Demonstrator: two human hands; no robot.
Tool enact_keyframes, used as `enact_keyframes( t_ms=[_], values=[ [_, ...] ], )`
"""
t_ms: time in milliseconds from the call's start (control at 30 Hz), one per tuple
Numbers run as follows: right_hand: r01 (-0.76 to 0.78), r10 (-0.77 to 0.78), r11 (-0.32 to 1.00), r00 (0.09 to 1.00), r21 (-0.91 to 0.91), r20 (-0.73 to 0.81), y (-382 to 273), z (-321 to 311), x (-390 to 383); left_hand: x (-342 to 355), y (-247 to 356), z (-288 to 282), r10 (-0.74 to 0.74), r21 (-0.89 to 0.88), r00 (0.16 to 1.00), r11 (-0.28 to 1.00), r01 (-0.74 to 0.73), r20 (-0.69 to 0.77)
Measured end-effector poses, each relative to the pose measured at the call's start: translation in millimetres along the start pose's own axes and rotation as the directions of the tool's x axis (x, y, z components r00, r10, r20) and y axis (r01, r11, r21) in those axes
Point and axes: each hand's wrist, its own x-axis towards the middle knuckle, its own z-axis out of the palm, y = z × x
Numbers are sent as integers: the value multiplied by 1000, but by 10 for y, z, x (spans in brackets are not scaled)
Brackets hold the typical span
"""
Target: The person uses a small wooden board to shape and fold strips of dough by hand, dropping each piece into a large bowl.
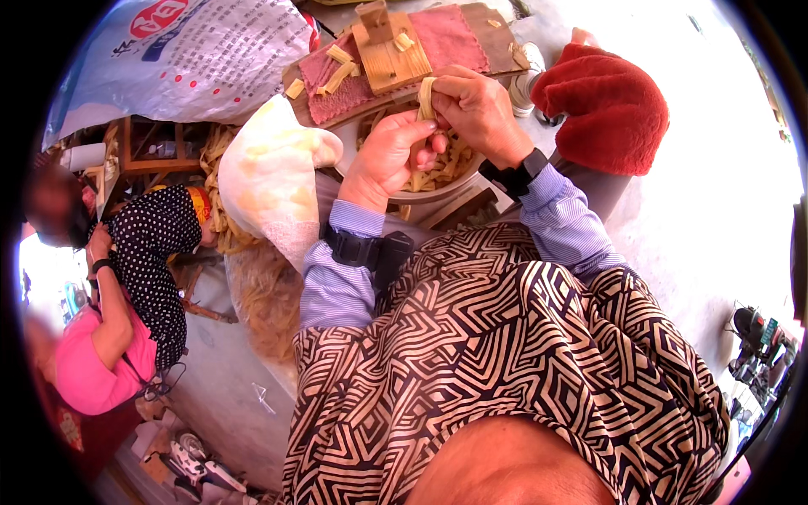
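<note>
A flat, pale yellow strip of something I cannot identify stands bent into a loop between my hands. My right hand pinches it at the upper right with thumb and fingers. Lower and to the left, my left hand has its thumb and curled fingers closed at the strip's lower end. Under both hands is a pale round basin, partly hidden, holding many similar strips. Just beyond, a wooden block with an upright piece rests on a pink cloth over a board. Several short yellow pieces lie beside the block.
A white, yellow-stained cloth covers my left knee, a red cloth my right. A large printed sack lies far left. More strips fill a clear bag at my left. Another person in pink sits at the left edge.
</note>
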Motion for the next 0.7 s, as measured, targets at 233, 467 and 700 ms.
enact_keyframes(
  t_ms=[233, 467, 700],
  values=[
    [-554, 477, 819, 801, 147, 361, 67, -75, -72, 27, -3, 92, 734, 960, 623, -253, -119, 271],
    [-845, 332, 3, 505, 534, 797, 183, -66, -271, 67, -94, 98, 786, 903, 445, -356, -241, 429],
    [-746, 278, -6, 639, 666, 718, 246, 57, -252, 40, -90, 116, 746, 927, 607, -37, -374, 274]
  ],
)
